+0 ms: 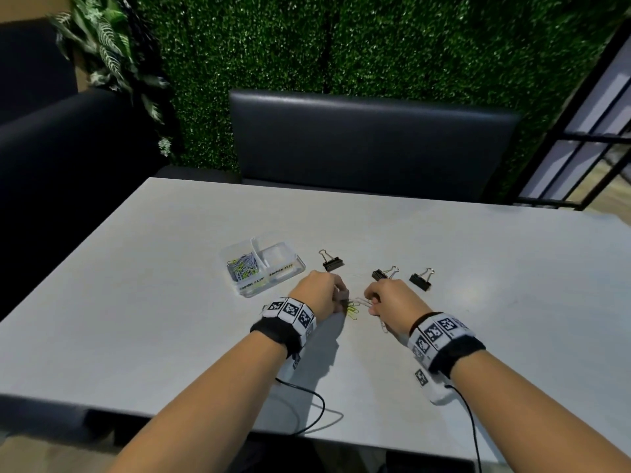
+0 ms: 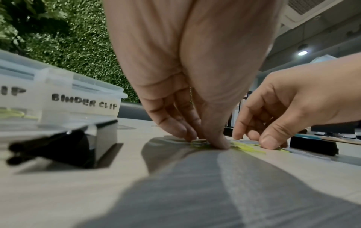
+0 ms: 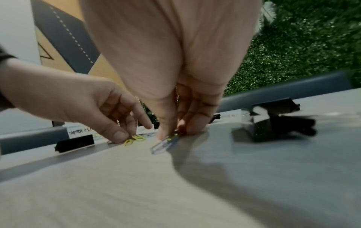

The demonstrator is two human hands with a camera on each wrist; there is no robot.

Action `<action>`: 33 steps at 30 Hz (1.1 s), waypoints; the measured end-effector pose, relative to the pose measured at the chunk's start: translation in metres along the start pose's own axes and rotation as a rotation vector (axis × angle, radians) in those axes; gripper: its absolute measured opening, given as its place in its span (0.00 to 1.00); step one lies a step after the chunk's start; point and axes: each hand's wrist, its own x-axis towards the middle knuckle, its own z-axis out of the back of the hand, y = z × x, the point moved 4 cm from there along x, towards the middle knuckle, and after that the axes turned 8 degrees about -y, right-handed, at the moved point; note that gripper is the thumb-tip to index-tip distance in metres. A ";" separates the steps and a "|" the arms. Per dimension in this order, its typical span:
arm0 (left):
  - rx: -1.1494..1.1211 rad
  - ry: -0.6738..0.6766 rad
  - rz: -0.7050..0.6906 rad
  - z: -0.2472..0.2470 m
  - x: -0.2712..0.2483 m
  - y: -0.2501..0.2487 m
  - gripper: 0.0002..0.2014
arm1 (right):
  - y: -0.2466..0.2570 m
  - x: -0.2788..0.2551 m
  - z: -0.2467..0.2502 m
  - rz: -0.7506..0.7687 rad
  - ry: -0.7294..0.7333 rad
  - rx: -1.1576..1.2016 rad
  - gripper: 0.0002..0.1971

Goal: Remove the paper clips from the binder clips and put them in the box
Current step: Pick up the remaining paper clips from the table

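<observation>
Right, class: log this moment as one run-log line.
left hand: pinching yellow clips on table | right hand: pinching clear clip | box: open, paper clips in left compartment | three binder clips loose

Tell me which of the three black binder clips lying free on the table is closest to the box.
The leftmost binder clip, just right of the clear box and beyond the left hand. The other two lie farther right, beyond the right hand.

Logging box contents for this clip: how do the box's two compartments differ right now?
The left compartment holds a pile of paper clips, some yellow-green; the right compartment looks empty. The front label of the right one reads BINDER CLIP; the left one's reads PAPER CL..., the rest hidden. Both belong to one clear plastic box and stand open.
</observation>
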 end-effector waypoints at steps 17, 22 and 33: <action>0.029 -0.008 0.024 -0.007 -0.002 -0.004 0.15 | 0.012 -0.005 0.005 -0.151 -0.006 0.030 0.10; 0.053 0.089 0.023 -0.007 -0.003 -0.010 0.18 | 0.017 0.002 0.006 -0.164 0.022 -0.072 0.03; 0.063 0.099 0.057 -0.006 -0.005 -0.007 0.15 | 0.021 0.010 0.003 -0.196 0.036 -0.094 0.04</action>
